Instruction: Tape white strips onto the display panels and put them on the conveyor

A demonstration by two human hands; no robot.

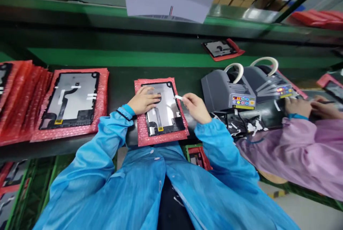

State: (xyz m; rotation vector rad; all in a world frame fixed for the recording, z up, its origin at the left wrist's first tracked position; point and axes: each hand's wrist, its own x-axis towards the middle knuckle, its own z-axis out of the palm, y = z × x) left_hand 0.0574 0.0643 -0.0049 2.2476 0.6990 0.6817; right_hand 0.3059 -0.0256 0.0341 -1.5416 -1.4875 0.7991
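A tablet screen panel [168,105], its silvery back facing up, lies on a pink bubble-wrap pouch [143,133] in front of me. My left hand [144,100] rests with outstretched fingers on the panel's upper left part, covering some of it. At the panel's right edge, my right hand [195,106] pinches a short strip of white tape [178,97] between thumb and forefinger. The strip's free end reaches over the panel's edge; whether it touches is unclear. A dark ribbon cable ending in a yellow-framed connector [160,129] runs down the panel.
Left of me, another panel [77,87] lies on pink pouches, beside a row of upright pouches [21,105]. Two grey tape dispensers [219,90] stand to the right, with tape scraps [249,126] before them. A co-worker's hands [298,108] are at the far right.
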